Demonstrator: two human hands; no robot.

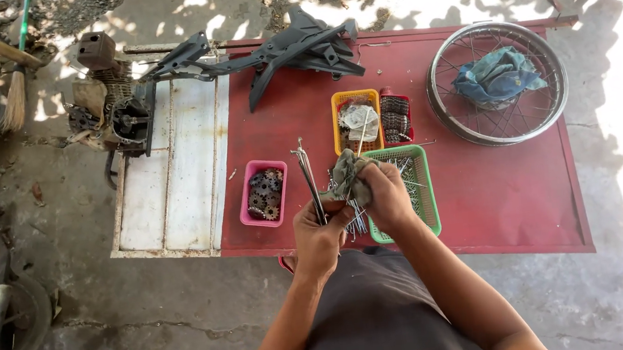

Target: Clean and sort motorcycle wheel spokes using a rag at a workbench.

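Left hand (320, 231) is curled tight around a bundle of thin metal spokes (309, 177), their ends fanning up toward the middle of the frame, while the right hand (385, 193) is clenched on a grey-green rag (347, 175) pressed against those spokes, just left of it. Right under and behind the right hand sits a green mesh basket (424, 187) with more spokes lying in it, at the near edge of the red counter (504, 194). Left of the hands, a pink tub (246, 196) holds dark sprockets. Above, toward centre frame, a yellow basket (338, 119) carries a whitish rag and small parts, and touching its right side a small red tray (406, 118) holds dark chain. Upper right, a spoked wheel rim (443, 105) lies flat with a blue cloth (498, 75) bunched inside it. Top centre, a black plastic frame piece (299, 50) sprawls across the counter's far edge. Left of that, a white panel (174, 173) adjoins the red top, with a grimy engine block (110, 103) at its upper-left corner.
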